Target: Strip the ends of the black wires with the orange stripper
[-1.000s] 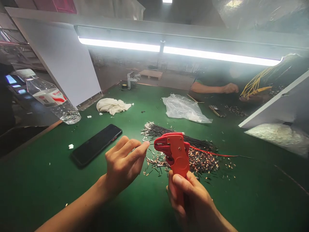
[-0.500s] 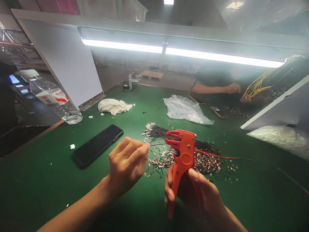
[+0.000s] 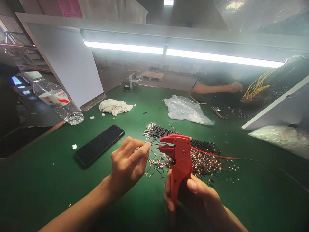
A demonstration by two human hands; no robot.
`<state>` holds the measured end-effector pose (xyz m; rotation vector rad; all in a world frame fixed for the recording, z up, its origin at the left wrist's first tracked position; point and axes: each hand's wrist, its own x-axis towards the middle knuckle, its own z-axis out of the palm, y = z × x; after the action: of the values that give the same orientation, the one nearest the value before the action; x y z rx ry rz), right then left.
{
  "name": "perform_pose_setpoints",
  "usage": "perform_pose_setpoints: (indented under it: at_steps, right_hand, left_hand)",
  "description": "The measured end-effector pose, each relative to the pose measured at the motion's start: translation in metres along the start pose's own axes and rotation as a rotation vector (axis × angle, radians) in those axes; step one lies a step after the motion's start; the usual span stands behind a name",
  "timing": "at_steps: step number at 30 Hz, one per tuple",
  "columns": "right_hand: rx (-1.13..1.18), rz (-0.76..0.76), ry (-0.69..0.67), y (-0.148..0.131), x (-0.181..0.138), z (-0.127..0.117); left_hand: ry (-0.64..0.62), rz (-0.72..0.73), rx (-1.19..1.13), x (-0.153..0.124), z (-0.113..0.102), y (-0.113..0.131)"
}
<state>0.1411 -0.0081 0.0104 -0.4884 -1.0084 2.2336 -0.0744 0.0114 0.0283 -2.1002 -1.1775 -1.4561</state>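
Note:
My right hand [image 3: 198, 193] is wrapped round the handles of a red wire stripper [image 3: 182, 158], its jaws pointing left. My left hand [image 3: 130, 158] pinches a thin black wire [image 3: 155, 144] between thumb and forefinger. The wire's other end runs into the mouth of the stripper's jaws. Behind the tool lies a bundle of black wires [image 3: 160, 131] with bare shiny ends at the left. Under and around it spreads a heap of cut wire scraps [image 3: 205, 164], black and copper coloured. A red wire [image 3: 217, 154] stretches out to the right.
A black phone [image 3: 99, 145] lies left of my left hand, with a water bottle [image 3: 56, 98] leaning beyond it. Farther back are a white cloth [image 3: 115, 106] and a clear plastic bag [image 3: 187, 109]. Another person's arm [image 3: 217, 88] reaches in beside yellow wires [image 3: 257, 87] at the far right.
The wire stripper has shifted left and tipped, bringing its jaws up to the wire in my left hand. My left hand has barely moved.

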Motion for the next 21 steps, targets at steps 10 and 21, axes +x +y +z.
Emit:
perform_pose_setpoints:
  at_steps: [10, 21]
  right_hand:
    - [0.007, -0.053, 0.021, 0.0058, 0.0007, -0.003]
    - [-0.017, -0.002, -0.007, 0.0016, -0.0005, -0.0008]
  left_hand:
    - [-0.023, 0.057, 0.029, -0.0024, -0.0008, -0.0019]
    - [0.02, 0.034, -0.001, 0.0013, -0.0017, -0.0007]
